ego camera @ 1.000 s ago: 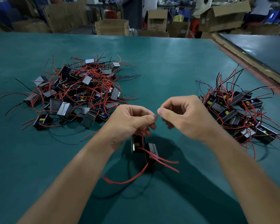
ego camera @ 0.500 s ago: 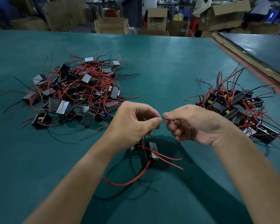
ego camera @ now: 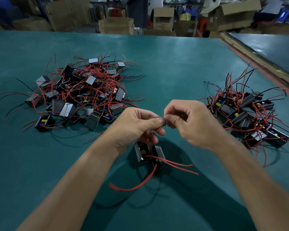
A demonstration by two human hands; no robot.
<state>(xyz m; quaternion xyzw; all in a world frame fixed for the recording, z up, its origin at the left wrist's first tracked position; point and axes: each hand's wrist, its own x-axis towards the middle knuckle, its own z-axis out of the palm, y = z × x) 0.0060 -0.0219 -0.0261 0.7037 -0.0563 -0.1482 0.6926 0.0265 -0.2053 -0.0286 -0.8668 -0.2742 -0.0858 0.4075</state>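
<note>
Head view: we see both of our hands meeting just above two black parts that lie side by side on the green table. Our left hand is curled, with thumb and forefinger pinching a red wire that rises from the black parts. Our right hand is curled too. Its thumb and forefinger pinch at the same spot and touch the left fingertips. The wire's very end is hidden between the fingers, so we cannot tell how it is held there. More loose red leads trail from the black parts toward us across the table.

Left of the black parts and farther from us lies a big heap of the same parts, tangled in red and black wires. Right of the black parts sits a smaller heap, also bristling with wires. The table cover is smooth, dull teal and carries our arms' shadows around the black parts.

Far beyond the black parts, past the table's back edge, cardboard boxes stand stacked in a cluttered room, blurred. Beyond and to the right of the black parts, a second table with a darker top runs alongside.
</note>
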